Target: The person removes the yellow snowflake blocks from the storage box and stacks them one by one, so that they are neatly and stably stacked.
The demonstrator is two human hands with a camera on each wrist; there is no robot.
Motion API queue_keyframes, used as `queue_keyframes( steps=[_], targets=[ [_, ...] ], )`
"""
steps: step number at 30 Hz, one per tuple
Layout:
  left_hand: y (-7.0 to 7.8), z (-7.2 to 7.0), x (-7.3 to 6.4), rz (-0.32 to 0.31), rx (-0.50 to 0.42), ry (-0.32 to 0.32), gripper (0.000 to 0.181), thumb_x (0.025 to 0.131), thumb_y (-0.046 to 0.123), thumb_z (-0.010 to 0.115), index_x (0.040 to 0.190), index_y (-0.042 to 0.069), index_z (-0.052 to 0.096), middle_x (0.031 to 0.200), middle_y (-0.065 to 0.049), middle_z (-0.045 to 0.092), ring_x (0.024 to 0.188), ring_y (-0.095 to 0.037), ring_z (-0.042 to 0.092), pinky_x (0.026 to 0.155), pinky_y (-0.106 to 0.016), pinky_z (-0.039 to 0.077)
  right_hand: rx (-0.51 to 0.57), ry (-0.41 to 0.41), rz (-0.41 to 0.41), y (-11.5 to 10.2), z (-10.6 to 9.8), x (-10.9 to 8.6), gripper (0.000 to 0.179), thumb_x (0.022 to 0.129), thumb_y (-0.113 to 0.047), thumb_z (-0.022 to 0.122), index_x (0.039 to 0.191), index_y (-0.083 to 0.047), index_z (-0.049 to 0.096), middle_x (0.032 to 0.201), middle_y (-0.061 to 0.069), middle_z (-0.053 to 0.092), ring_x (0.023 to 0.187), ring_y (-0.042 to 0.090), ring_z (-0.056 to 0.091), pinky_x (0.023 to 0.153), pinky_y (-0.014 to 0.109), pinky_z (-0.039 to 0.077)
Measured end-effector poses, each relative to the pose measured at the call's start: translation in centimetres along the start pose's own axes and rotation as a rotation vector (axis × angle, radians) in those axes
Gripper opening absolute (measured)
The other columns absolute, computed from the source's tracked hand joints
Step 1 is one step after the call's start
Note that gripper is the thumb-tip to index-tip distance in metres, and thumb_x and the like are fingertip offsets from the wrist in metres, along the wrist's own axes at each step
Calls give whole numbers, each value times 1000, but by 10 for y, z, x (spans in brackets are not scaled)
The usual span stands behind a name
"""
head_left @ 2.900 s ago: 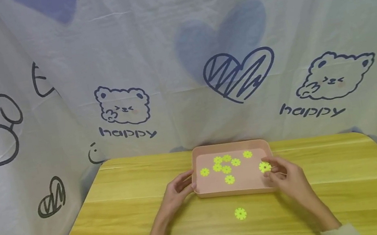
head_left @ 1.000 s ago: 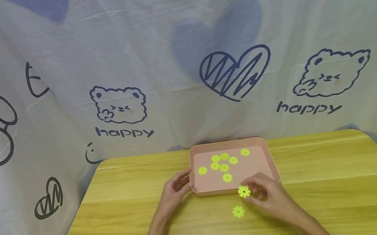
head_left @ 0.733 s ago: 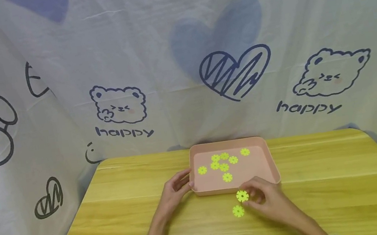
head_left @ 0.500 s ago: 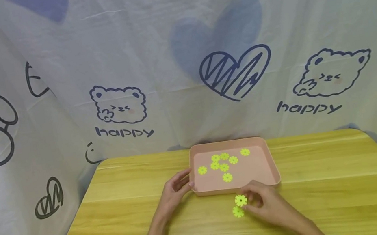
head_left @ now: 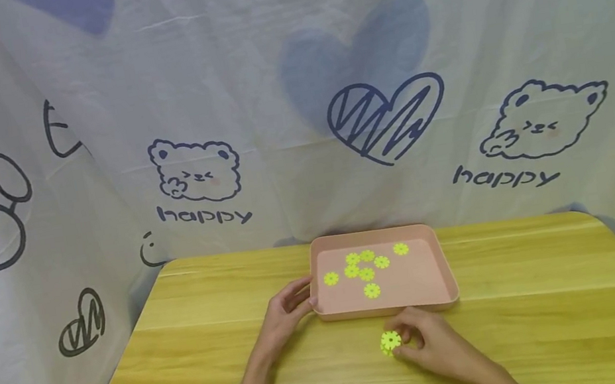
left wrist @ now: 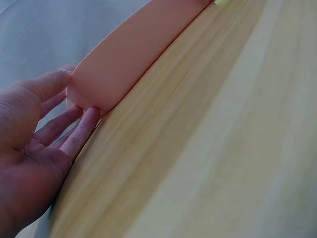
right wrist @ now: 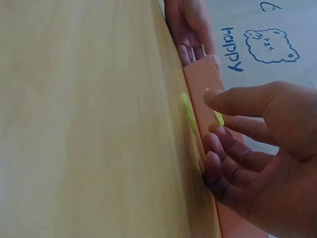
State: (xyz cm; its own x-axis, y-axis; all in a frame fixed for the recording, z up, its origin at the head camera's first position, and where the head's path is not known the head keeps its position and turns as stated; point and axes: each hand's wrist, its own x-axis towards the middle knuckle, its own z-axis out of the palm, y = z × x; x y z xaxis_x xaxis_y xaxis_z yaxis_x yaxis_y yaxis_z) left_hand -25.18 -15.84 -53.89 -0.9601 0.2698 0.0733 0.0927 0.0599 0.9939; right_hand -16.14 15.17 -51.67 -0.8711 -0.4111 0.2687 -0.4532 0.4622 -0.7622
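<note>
Between thumb and fingertips, my right hand (head_left: 430,341) pinches a yellow-green notched plastic disc (head_left: 391,340), just in front of the pink tray (head_left: 363,312). A second notched disc (head_left: 385,350) lies on the table and is mostly covered by the held one in the head view. The right wrist view shows the table disc (right wrist: 188,111) apart from the held disc (right wrist: 219,118). My left hand (head_left: 283,316) holds the tray's left end. In the left wrist view, its thumb is at the rim and other fingers (left wrist: 81,126) touch low on the tray's wall (left wrist: 124,54).
Several matching discs (head_left: 367,274) lie flat inside the tray, mostly toward its left and middle. The wooden table (head_left: 542,302) reaches back to a white printed curtain (head_left: 267,91), and the tray stands close to that back edge.
My right hand has carried the disc from the tray's right side, forward and left, down over the disc on the table. My left hand has stayed at the tray.
</note>
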Motion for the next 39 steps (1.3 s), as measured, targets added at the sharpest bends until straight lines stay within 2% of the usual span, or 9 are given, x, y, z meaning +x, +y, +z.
queue_keyframes(
  steps=[11,16,26,39],
  targets=[
    [0,0,0,9,-12,-2,51,99,10,70,146,0,54,150,-18,53,138,-36,51,110,-40,47,-56,-48,32,0,5,-1,28,85,-9,83,111,-11,73,106,-3,63,88,13,58,75,27,55],
    [0,0,-1,32,-5,-12,50,99,9,69,145,-2,54,149,-21,53,137,-38,51,108,-39,49,-57,-59,47,0,5,-1,27,86,-10,84,111,-13,73,106,-4,62,87,12,55,75,27,54],
    [2,-1,-2,7,-18,-15,51,99,9,70,146,0,53,150,-19,52,138,-36,50,111,-42,46,-79,-44,35,0,8,-1,28,84,-10,85,109,-12,73,104,-3,61,85,11,54,74,26,53],
    [2,-1,-2,8,-16,-11,51,99,10,70,146,-1,53,150,-19,52,138,-36,50,111,-40,46,-87,-42,71,1,10,-1,29,83,-14,86,109,-12,73,103,-4,61,85,10,55,75,26,54]
  ],
)
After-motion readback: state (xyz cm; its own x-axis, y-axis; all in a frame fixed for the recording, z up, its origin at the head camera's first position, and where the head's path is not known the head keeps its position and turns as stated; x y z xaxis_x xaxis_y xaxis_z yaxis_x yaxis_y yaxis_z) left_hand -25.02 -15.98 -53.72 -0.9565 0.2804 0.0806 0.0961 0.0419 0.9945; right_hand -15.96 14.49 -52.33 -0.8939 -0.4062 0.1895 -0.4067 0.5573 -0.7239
